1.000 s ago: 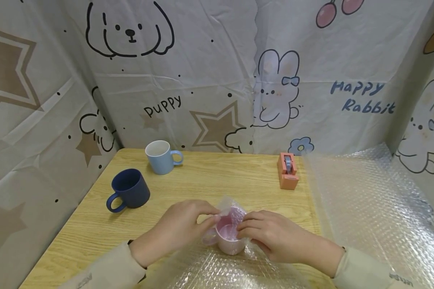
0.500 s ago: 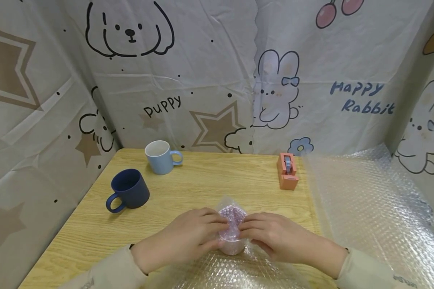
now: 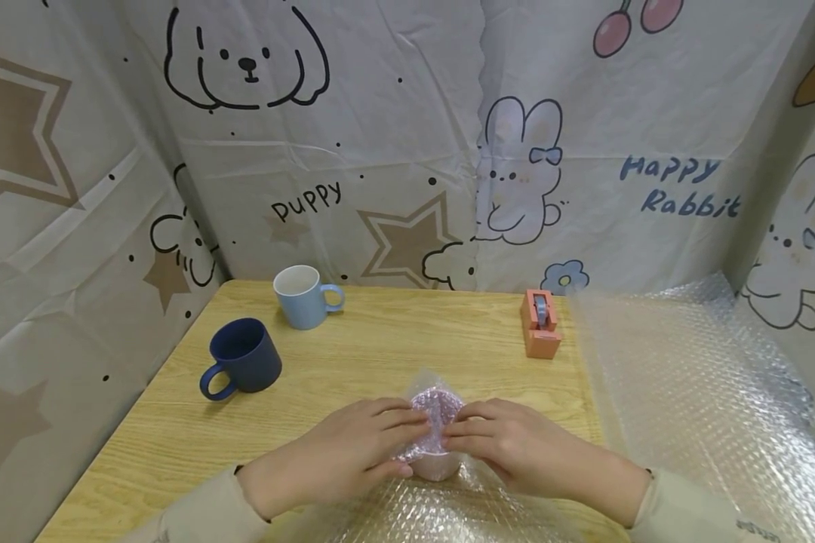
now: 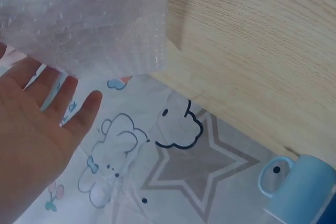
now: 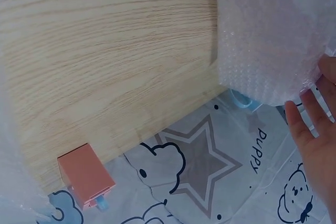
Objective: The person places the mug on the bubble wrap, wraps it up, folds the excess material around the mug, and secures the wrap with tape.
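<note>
A pink mug (image 3: 436, 469) stands upright on bubble wrap (image 3: 414, 516) at the table's front. Part of the wrap is folded over the mug's mouth and dips into it. On the left side, my left hand (image 3: 353, 452) presses the wrap at the rim with fairly straight fingers, hiding the mug's handle. Opposite it, the fingers of my right hand (image 3: 516, 445) rest on the wrap at the right rim. The left wrist view shows the left hand (image 4: 44, 119) with fingers spread along the wrap (image 4: 105, 30). From the right wrist, the right hand (image 5: 315, 135) appears similarly loose beside the wrap (image 5: 273, 40).
A navy mug (image 3: 251, 358) and a light blue mug (image 3: 304, 305) stand at the left of the table. An orange tape dispenser (image 3: 540, 328) sits at the back right. More bubble wrap (image 3: 693, 392) spreads along the right side, below a printed cloth backdrop (image 3: 380, 113).
My left hand has gone from holding up the wrap's left side to pressing it down over the rim and handle. The right hand has barely moved.
</note>
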A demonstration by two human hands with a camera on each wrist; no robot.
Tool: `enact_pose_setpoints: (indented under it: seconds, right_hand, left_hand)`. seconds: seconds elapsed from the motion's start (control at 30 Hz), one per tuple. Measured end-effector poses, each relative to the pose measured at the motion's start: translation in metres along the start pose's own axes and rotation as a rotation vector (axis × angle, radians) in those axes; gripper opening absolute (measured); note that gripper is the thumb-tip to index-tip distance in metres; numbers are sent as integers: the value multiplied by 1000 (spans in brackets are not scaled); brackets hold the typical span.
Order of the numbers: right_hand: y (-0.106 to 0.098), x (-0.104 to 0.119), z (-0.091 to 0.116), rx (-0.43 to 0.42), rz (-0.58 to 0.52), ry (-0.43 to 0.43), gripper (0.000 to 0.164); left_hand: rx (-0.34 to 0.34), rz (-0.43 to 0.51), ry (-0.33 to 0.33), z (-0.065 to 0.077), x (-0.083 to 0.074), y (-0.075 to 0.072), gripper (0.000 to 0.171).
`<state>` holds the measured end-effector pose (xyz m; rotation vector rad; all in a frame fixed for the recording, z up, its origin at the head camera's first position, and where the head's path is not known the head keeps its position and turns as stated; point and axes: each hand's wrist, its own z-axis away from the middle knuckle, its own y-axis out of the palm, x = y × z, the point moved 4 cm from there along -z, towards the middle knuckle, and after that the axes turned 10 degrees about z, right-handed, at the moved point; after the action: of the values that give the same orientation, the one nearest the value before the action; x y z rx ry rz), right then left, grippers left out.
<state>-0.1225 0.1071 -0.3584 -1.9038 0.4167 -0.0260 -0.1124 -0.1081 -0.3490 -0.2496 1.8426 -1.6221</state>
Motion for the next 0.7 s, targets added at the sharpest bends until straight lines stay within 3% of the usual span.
enact_pose_setpoints:
  seconds: [0.13, 0.27, 0.33, 0.47, 0.57, 0.7]
  right_hand:
    - [1, 1, 0, 9, -1, 8, 47]
    - [1, 1, 0, -8, 10, -4, 46]
    - [1, 2, 0, -17, 15, -10, 46]
    - [1, 1, 2, -23, 22, -11, 48]
    - [1, 1, 2, -30, 28, -10, 49]
    - [-1, -1, 3, -44, 32, -8, 49]
  left_hand:
    - [-41, 74, -13, 10, 4, -4, 47]
    - [-163, 77, -13, 31, 11, -11, 34]
    - [-235, 7, 34, 43, 15, -14, 29]
    - [-318, -238, 166, 69, 22, -13, 27]
    - [-336, -406, 265, 88, 24, -9, 44]
    - [-330, -547, 369, 112, 24, -3, 48]
